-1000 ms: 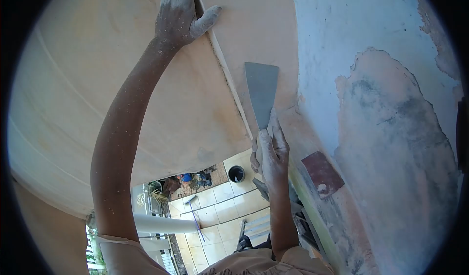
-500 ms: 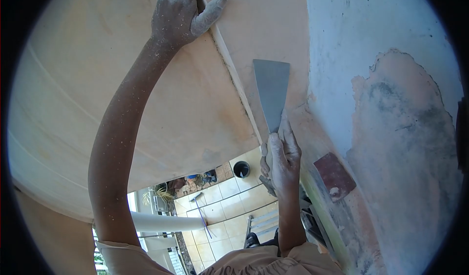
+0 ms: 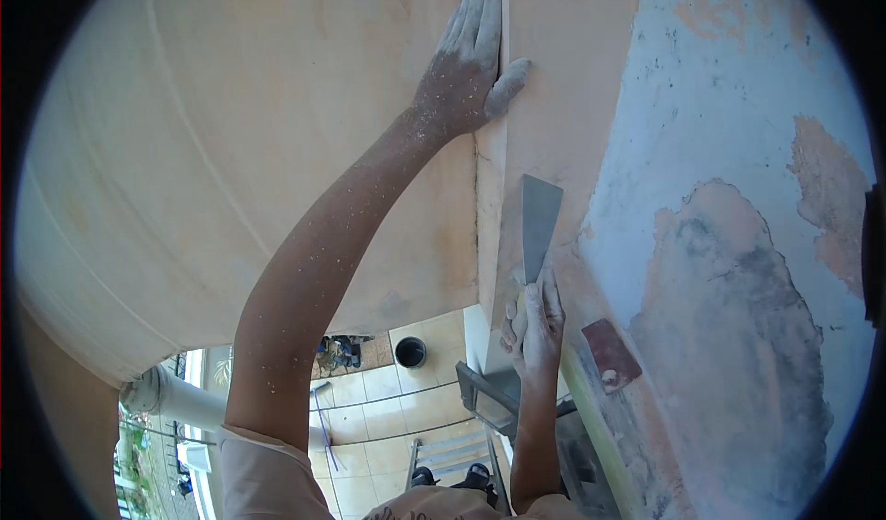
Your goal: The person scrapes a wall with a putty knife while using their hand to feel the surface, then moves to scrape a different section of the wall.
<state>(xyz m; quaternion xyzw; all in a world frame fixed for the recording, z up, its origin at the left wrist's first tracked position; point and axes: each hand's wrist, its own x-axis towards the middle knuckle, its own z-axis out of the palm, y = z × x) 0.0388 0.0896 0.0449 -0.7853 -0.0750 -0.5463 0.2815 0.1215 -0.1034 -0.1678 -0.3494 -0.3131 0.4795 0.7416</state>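
Observation:
Coated in white dust, my left hand lies with fingers stretched along the pale edge strip where the tan overhead surface meets a pinkish plastered face. Its thumb sticks out to the right over that face. Lower and to the right, my right hand is closed round a putty knife; the fingers hide most of the handle. The wide grey blade points up, turned partly side-on, close to the plastered face.
A dark red plate with a white lump on it lies to the right of my right forearm. Patchy blue-white wall fills the right side. Far below, a black bucket stands on floor tiles, and my feet are on a ladder.
The view has shifted, so the overhead edge and my left hand appear further right. The putty knife's blade has turned more side-on and sits lower in view, still in my right hand.

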